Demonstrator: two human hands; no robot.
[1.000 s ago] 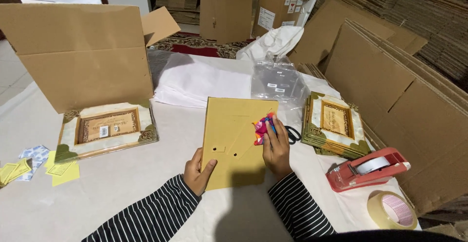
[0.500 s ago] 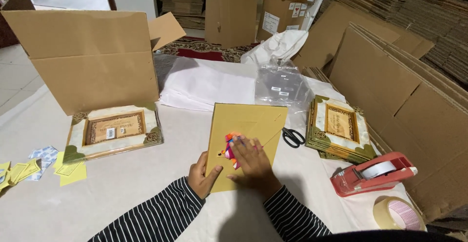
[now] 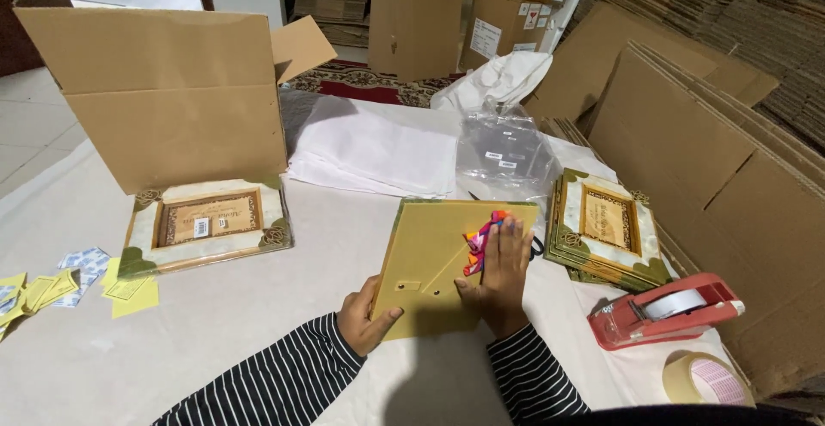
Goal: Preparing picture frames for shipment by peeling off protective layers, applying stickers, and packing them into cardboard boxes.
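While left hand [image 3: 365, 321] fingers pinch yellow board [image 3: 438, 271] | right hand [image 3: 498, 276] flat, fingers together, half-hiding colourful bundle [image 3: 478, 241]

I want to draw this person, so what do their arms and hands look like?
Both arms wear long sleeves with thin black and white stripes running around them, ending in snug cuffs at the wrists. The left hand and the right hand are bare: no gloves, and no rings or watch that I can see.
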